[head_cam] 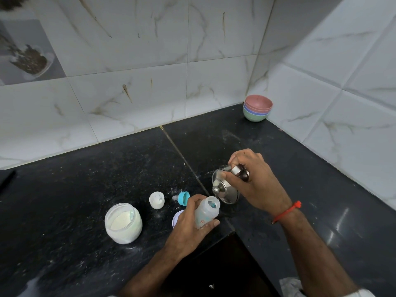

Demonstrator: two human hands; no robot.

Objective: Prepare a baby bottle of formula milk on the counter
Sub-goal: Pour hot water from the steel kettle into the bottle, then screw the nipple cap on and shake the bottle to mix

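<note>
Your left hand [188,213] wraps the clear plastic baby bottle [207,212], tilting its mouth toward two o'clock, where your right hand [252,179], closed on the handle, tips the steel kettle [222,189] to pour.

This is a home kitchen, seen at an inside corner of its worktop. The counter [85,189] is polished black speckled stone, dusted with white powder, and the walls [150,71] behind it are glossy white marble-look tiles with a few brown drip stains. A stack of pastel bowls [257,107] sits tucked into the corner, and an open jar of white powder [123,222] stands near the front edge.
</note>
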